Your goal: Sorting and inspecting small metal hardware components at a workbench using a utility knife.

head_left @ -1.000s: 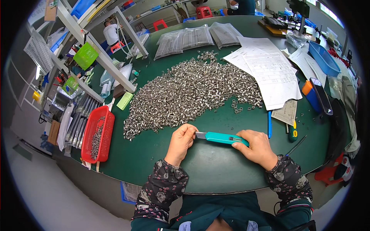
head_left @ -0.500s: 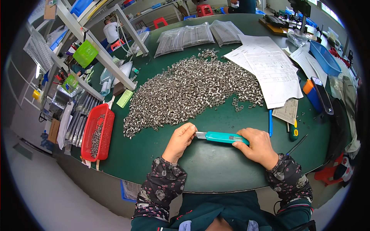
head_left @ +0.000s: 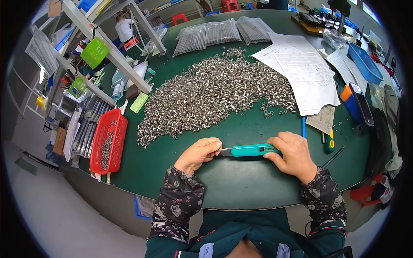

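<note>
I am barely shifting anything: my left hand [head_left: 198,153] is curling its fingertips a little tighter around the metal tip of the teal tool [head_left: 250,150], and my right hand [head_left: 293,155] is sliding slightly along that tool's far end.

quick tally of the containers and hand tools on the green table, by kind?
Red basket: 1
Blue basket: 1
Teal-handled tool, held by left hand and right hand: 1
Blue pen: 1
Green-and-yellow-handled tool: 1
Total: 5
</note>
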The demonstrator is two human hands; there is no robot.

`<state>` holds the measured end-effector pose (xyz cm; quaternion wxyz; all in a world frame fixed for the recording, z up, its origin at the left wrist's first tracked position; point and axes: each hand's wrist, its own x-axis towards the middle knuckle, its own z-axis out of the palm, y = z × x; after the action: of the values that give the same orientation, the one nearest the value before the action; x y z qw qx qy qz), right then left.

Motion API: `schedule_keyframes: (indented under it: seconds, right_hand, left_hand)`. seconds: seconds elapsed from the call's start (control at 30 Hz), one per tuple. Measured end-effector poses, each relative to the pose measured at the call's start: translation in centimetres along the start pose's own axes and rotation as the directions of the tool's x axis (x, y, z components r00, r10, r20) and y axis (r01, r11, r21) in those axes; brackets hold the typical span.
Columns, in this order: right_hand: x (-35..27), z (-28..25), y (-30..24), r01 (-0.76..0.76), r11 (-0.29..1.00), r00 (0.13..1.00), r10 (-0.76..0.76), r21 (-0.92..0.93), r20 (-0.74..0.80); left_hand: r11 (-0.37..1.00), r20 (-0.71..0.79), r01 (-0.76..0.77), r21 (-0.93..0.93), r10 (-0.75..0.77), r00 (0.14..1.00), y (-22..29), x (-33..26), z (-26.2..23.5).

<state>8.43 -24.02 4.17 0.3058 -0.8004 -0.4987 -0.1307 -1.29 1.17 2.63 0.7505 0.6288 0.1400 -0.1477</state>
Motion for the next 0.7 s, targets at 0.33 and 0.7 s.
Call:
schedule_keyframes:
  seconds: [0.33, 0.7]
  right_hand:
    - [0.7, -1.4, -0.3, 0.155, 0.966, 0.987, -0.162, -0.206, -0.015]
    - [1.0, -2.0, 0.0, 0.284, 0.853, 0.934, -0.350, -0.437, -0.076]
  left_hand:
    - [0.989, 0.041, 0.033, 0.141, -0.039, 0.998, 0.0, -0.3, 0.6]
    - [0.965, 0.152, -0.036, 0.259, -0.003, 0.988, 0.7, 0.1, 1.3]
